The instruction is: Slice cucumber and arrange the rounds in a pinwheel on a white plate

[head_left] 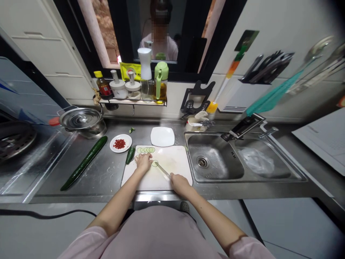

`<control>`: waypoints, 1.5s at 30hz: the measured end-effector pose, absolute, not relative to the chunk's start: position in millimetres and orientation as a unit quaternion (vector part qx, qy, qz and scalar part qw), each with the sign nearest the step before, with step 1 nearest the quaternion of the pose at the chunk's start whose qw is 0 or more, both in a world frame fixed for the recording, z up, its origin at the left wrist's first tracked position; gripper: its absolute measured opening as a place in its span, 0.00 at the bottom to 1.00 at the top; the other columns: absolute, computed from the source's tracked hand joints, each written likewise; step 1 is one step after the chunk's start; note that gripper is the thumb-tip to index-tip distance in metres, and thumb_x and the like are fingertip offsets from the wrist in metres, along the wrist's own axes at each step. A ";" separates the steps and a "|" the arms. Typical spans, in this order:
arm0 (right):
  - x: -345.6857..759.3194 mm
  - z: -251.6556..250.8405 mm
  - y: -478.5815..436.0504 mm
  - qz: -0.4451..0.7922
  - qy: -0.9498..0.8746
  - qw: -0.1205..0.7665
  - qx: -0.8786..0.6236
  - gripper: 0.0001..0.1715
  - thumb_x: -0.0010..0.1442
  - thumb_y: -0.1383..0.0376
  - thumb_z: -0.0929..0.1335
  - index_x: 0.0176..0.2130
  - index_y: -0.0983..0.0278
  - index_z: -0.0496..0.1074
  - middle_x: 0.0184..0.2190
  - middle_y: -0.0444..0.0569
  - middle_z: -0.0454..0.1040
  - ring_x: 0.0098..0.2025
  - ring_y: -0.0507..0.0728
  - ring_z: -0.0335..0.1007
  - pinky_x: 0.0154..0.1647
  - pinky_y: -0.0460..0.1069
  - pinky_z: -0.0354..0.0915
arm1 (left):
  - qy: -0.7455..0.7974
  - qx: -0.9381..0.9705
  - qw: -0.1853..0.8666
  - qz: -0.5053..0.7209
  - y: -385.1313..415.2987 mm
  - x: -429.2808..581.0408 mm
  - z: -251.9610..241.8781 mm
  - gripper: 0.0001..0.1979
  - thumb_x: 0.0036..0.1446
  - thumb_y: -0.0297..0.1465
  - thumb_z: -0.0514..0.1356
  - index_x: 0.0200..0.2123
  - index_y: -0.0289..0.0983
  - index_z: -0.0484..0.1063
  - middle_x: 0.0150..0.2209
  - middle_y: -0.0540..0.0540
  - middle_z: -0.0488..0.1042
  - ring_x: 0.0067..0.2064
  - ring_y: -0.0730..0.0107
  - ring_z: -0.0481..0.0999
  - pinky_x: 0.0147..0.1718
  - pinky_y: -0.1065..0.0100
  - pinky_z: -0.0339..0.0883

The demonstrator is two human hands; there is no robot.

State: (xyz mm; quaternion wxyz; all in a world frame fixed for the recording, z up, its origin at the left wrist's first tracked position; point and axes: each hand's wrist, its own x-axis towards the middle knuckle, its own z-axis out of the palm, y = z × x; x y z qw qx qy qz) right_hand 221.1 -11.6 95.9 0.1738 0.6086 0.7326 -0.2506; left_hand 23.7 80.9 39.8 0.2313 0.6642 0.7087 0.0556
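My right hand point(180, 184) is closed round the handle of a knife point(164, 170). The knife's blade points up and left across a white cutting board point(164, 181), its tip at a single cucumber slice point(154, 163). Over the board's left half, my left hand point(144, 162) has its fingers stretched out and partly spread, reaching down to the surface; what lies beneath them is mostly hidden. Just beyond it is a row of overlapping cucumber slices point(146, 150). A cut cucumber piece point(130, 155) rests by the board's upper left edge.
Left of the board lie a whole cucumber point(85, 162) and a plate point(111, 146) of small red pieces. A white square plate point(162, 136) stands behind the board, a lidded pot point(94, 127) at the back left. To the right is a double sink point(215, 172) with a faucet point(244, 127).
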 end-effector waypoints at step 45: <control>220.9 92.4 -9.9 -0.241 0.726 0.170 0.621 0.20 0.61 0.75 0.57 0.49 0.67 0.67 0.41 0.61 0.76 0.47 0.63 0.74 0.41 0.52 0.63 | 0.720 0.644 0.248 0.070 83.1 28.4 40.3 0.08 0.55 0.33 0.59 0.39 0.44 0.72 0.42 0.47 0.77 0.51 0.56 0.66 0.47 0.57 0.50</control>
